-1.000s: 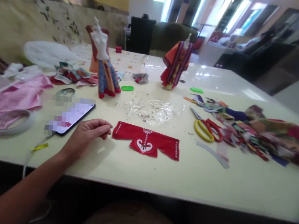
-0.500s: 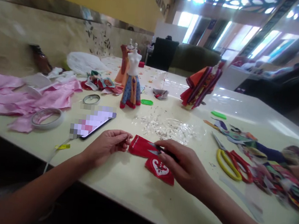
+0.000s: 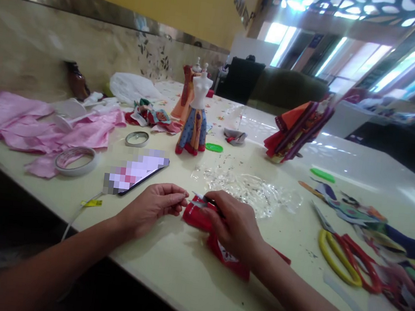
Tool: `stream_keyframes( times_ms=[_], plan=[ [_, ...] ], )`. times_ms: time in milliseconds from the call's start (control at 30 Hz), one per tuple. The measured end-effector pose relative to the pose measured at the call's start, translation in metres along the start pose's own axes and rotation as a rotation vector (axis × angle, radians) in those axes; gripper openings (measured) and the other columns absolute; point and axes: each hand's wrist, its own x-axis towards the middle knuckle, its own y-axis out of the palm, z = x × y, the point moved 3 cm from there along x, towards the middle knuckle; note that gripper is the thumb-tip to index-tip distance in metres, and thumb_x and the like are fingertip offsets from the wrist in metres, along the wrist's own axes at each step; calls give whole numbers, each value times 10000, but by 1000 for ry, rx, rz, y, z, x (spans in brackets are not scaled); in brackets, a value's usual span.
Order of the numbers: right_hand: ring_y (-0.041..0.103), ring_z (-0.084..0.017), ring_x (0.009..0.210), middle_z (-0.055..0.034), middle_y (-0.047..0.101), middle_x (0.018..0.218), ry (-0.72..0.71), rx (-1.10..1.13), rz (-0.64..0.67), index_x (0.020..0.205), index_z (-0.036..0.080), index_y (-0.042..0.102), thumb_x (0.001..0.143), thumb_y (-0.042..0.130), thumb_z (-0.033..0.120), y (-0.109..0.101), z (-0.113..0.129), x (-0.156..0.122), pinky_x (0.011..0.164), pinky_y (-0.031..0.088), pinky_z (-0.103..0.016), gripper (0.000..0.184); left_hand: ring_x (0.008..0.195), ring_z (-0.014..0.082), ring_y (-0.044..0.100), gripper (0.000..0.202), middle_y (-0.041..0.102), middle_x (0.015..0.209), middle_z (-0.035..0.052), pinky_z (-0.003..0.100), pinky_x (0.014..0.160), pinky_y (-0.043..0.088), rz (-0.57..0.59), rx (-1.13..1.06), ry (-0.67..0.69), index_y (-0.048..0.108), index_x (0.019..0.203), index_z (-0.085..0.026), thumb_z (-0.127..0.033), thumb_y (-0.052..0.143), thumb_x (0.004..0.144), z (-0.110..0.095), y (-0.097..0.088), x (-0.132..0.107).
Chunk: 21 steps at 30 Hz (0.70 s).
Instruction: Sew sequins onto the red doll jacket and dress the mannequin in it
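A red cloth doll garment [image 3: 200, 217] with white trim lies folded on the cream table top [image 3: 164, 270], its lower part [image 3: 229, 259] showing past my right hand [image 3: 233, 223]. That hand presses down over the cloth, its fingers pinching a thin silver pointed item [image 3: 198, 199]. My left hand [image 3: 152, 206] is just left of the garment, fingertips drawn together at the same item. What the silver item is exactly cannot be told, since the fingers hide most of it.
A phone [image 3: 136, 172] with a blurred screen lies left of my hands. Pink fabric [image 3: 48, 132], a tape roll [image 3: 75, 160], two dressed doll mannequins [image 3: 194, 119], a sequin-strewn plastic sheet [image 3: 248, 192], yellow-handled scissors [image 3: 337, 265] and fabric scraps [image 3: 382, 230] surround them.
My right hand has entered since the oldest frame, and the flat red garment is now folded beneath it. My two hands have closed together, and the view has swung rightward.
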Motion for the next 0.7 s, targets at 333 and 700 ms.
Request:
stream_keyframes(
  times_ms=[333, 700],
  plan=[
    [568, -170, 659, -49, 644, 807, 5, -69, -27, 983, 179, 547, 972, 387, 377, 5, -5, -8, 580, 364, -286, 254, 662, 80, 575, 141, 672, 760, 22, 193, 660, 453, 0, 43, 29, 690, 857, -132, -230, 743, 771, -2, 0, -1],
    [607, -166, 738, -58, 694, 927, 72, 55, 99, 1099, 195, 585, 981, 381, 415, 3, 6, -8, 634, 395, -293, 322, 711, 98, 598, 137, 680, 795, 32, 219, 718, 465, 6, 13, 20, 683, 843, -130, -216, 744, 756, -6, 7, -4]
  ],
)
